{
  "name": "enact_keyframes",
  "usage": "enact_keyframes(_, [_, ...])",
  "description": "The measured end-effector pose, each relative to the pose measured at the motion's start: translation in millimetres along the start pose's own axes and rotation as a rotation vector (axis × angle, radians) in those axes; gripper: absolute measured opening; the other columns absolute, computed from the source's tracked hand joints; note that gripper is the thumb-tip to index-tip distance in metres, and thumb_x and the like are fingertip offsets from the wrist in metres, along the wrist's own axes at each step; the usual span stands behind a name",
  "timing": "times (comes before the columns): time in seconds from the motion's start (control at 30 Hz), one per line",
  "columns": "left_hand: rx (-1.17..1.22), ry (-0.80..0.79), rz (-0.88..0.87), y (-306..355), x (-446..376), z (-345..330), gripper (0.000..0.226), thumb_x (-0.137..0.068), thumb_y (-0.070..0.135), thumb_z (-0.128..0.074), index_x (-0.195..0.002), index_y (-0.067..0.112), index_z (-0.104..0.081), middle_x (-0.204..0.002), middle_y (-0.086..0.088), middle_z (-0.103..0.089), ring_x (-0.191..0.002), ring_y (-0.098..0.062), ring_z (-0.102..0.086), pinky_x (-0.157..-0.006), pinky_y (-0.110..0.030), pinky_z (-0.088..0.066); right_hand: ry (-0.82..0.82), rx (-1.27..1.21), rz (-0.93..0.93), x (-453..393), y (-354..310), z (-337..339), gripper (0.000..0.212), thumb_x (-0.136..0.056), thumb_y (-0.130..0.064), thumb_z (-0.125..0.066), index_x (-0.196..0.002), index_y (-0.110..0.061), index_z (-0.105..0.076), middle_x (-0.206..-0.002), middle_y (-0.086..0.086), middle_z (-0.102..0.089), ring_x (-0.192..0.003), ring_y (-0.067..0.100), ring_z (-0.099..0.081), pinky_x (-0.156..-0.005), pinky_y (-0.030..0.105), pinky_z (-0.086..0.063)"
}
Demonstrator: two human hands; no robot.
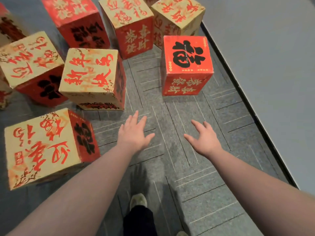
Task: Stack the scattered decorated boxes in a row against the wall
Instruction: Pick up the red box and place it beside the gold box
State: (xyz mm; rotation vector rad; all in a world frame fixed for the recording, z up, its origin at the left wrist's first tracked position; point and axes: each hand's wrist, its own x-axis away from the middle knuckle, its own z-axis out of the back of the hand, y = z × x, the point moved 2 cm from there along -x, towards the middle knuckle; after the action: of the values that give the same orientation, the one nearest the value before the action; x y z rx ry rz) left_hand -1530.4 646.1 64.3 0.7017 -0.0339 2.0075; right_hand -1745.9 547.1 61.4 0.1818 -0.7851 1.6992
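Near the right centre of the frame a red cardboard cube with a large black character on top point(187, 57) stands upright on the grey patterned carpet point(170, 150), just beside the dark baseboard of the grey wall point(264, 65); no long axis shows, and its gold-lettered face points toward the lower edge. Cream and red decorated boxes point(92, 74) crowd the left and top, several cut off by the frame's edges. The left hand point(134, 133) and right hand point(204, 138) hover mid-frame, fingers spread, holding nothing. A shoe point(138, 200) shows below.
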Motion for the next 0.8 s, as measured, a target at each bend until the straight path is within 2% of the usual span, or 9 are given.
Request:
enact_keyframes(0.13, [-0.051,-0.044,-0.025,-0.8,-59.2,20.6,0.079,-0.088,0.063,-0.045,-0.151,0.030,-0.011,-0.160,0.000,0.005,-0.147,-0.022,-0.001,-0.118,-0.045,-0.016,-0.013,-0.031,-0.031,-51.5,-20.6,6.5,0.067,-0.089,-0.049,-0.059,-0.148,-0.036,-0.030,-0.158,0.013,-0.015,-0.147,0.026,-0.015,-0.115,0.044,-0.027])
enact_keyframes(0.27, [-0.095,-0.075,-0.072,27.7,-122.4,38.1,0.079,-0.089,0.064,-0.043,-0.152,0.031,-0.008,-0.160,0.001,0.007,-0.147,-0.023,0.000,-0.118,-0.043,-0.015,-0.021,-0.059,-0.062,-113.6,-20.5,24.6,0.066,-0.089,-0.051,-0.057,-0.148,-0.037,-0.029,-0.159,0.012,-0.014,-0.147,0.026,-0.013,-0.114,0.046,-0.027])
enact_keyframes(0.4, [-0.056,-0.017,-0.106,63.7,-189.1,46.1,0.077,-0.091,0.061,-0.042,-0.152,0.032,-0.005,-0.160,0.001,0.007,-0.147,-0.021,-0.002,-0.118,-0.039,-0.015,-0.028,-0.072,-0.103,-188.7,-7.4,42.3,0.072,-0.089,-0.054,-0.056,-0.150,-0.038,-0.020,-0.159,0.010,-0.012,-0.146,0.028,-0.016,-0.112,0.048,-0.031])
enact_keyframes(0.6, [-0.022,0.039,-0.064,105.6,-291.4,58.4,0.076,-0.091,0.058,-0.044,-0.152,0.031,-0.008,-0.160,-0.001,0.001,-0.147,-0.022,-0.004,-0.118,-0.039,-0.014,0.014,-0.112,-0.126,-289.6,12.0,82.5,0.076,-0.088,-0.055,-0.057,-0.151,-0.036,-0.020,-0.157,0.014,-0.016,-0.145,0.029,-0.018,-0.113,0.047,-0.029])
enact_keyframes(0.8, [0.078,0.052,0.019,127.3,-365.5,63.3,0.078,-0.089,0.058,-0.048,-0.151,0.032,-0.011,-0.160,-0.003,-0.001,-0.146,-0.024,-0.005,-0.117,-0.039,-0.014,0.034,-0.085,-0.139,-352.1,27.9,116.5,0.073,-0.088,-0.053,-0.057,-0.150,-0.034,-0.023,-0.155,0.017,-0.020,-0.145,0.030,-0.018,-0.113,0.045,-0.028])
